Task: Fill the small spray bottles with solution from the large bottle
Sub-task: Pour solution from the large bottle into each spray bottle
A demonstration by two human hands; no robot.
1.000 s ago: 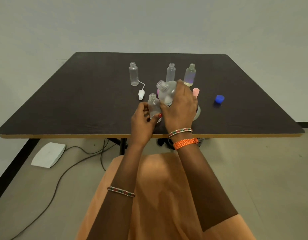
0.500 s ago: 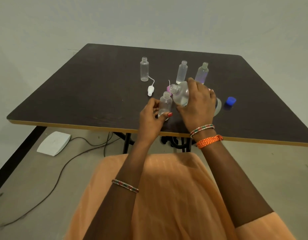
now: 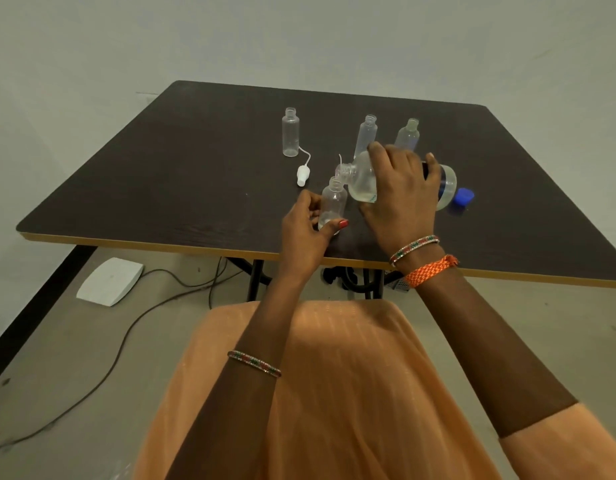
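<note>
Hands busy: right hand (image 3: 400, 199) grips tilted large bottle (image 3: 363, 178) (mouth over small bottle (image 3: 332, 204)); left hand (image 3: 308, 230) pinches that one

A bare, plain room. A dark wood-grain desk (image 3: 195, 188) stands against blank grey walls (image 3: 299, 36). Black cables (image 3: 126, 337) trail across the concrete floor (image 3: 40, 341).

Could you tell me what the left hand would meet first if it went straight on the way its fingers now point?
The left hand already holds the small bottle; beyond it, probably the white spray cap, though depth is unclear.

Three bottles (image 3: 366, 136) stand behind held bottle (image 3: 333, 204); cap (image 3: 463, 197) right.
</note>
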